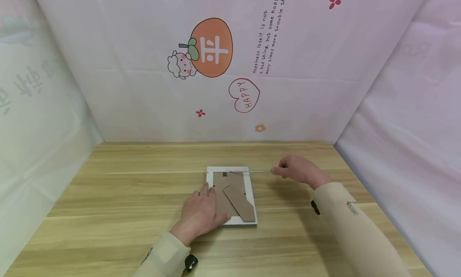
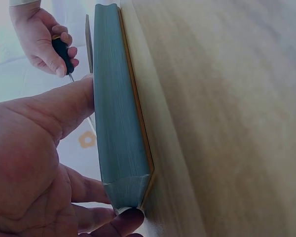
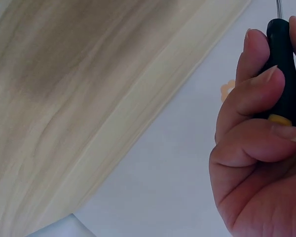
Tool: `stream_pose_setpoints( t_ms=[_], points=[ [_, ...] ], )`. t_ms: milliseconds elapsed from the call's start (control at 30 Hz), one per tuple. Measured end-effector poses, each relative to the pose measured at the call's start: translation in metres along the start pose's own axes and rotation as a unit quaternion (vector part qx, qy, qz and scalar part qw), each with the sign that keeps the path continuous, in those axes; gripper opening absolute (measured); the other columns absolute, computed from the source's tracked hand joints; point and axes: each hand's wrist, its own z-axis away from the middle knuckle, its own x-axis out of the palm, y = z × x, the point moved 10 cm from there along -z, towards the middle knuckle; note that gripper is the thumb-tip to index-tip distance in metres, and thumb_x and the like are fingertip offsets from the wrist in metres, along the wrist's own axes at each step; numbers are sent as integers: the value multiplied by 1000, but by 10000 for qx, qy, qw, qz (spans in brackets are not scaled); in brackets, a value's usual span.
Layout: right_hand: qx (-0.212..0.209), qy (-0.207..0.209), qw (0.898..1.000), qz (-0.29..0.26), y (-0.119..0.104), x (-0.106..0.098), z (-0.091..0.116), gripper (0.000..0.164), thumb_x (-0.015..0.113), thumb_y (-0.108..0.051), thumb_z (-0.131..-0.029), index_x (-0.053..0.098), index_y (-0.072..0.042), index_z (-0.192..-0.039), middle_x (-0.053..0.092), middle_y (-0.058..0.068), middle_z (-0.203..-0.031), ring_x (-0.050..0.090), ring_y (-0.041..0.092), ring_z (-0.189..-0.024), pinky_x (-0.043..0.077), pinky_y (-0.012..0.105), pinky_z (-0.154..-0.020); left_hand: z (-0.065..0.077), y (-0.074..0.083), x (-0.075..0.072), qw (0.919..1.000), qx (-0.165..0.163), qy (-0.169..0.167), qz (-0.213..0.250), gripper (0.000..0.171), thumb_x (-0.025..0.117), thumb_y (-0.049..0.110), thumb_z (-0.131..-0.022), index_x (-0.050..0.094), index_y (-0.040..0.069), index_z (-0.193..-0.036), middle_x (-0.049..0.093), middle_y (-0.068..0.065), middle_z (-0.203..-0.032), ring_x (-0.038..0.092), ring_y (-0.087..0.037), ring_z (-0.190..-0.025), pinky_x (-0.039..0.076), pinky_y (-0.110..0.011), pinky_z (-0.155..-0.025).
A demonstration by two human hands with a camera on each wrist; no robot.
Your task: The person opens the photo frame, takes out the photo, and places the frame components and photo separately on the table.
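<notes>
A white photo frame (image 1: 210,177) lies face down on the wooden table, its brown backing board (image 1: 219,205) and slanted easel stand (image 1: 239,203) facing up. My left hand (image 1: 199,213) holds the frame at its near left corner; the left wrist view shows the thumb over the back and fingertips bent round the side. My right hand (image 1: 297,171) grips a screwdriver by its dark green handle (image 3: 283,69). The thin metal shaft (image 1: 259,171) reaches left across the frame's far end. Its tip is close to a small dark tab (image 1: 225,174); contact cannot be told.
The wooden table (image 1: 126,197) extends around the frame on all sides. White printed cloth (image 1: 144,105) stands behind it and along both sides. Small dark fasteners (image 1: 245,193) sit at the backing board's edges.
</notes>
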Motion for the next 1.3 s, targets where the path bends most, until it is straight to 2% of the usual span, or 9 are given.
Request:
stream_pose_setpoints(
  t_ms=[333, 533, 733, 1033, 1300],
  points=[
    [-310, 125, 9990, 309, -9, 8, 12, 45, 54, -54, -93, 65, -12, -85, 53, -1, -71, 47, 16, -66, 41, 35, -60, -1, 2, 1, 10000, 35, 7, 1, 98, 63, 67, -78, 44, -6, -141, 35, -30, -150, 49, -42, -120, 44, -51, -97],
    [-349, 109, 9977, 568, -10, 13, 17, 40, 54, -52, -94, 65, -14, -89, 58, -3, -75, 49, 15, -68, 43, 36, -64, -1, 3, 1, 10000, 28, -3, -23, 98, 62, 68, -78, 44, -6, -141, 35, -30, -150, 48, -42, -121, 43, -51, -98],
    [-514, 225, 9960, 695, -12, 17, 21, 35, 57, -51, -93, 57, -17, -83, 51, -2, -70, 46, 15, -66, 39, 34, -61, 0, 4, 0, 9999, 60, 21, -100, 98, 62, 69, -78, 45, -6, -139, 36, -30, -150, 48, -42, -121, 43, -51, -98],
    [-657, 590, 9949, 495, -18, 19, 35, 37, 58, -51, -92, 53, -17, -78, 47, -4, -66, 42, 13, -60, 36, 31, -55, 0, 4, 1, 9998, 70, 93, -185, 98, 61, 69, -78, 46, -6, -139, 37, -31, -149, 49, -43, -120, 45, -51, -97],
    [-686, 723, 9949, -157, -27, 19, 45, 36, 52, -47, -97, 53, -15, -81, 45, -2, -67, 40, 13, -57, 35, 31, -53, 0, 4, -1, 9997, 50, 154, -158, 98, 62, 69, -78, 47, -6, -138, 39, -31, -147, 49, -43, -119, 45, -52, -96]
  ],
)
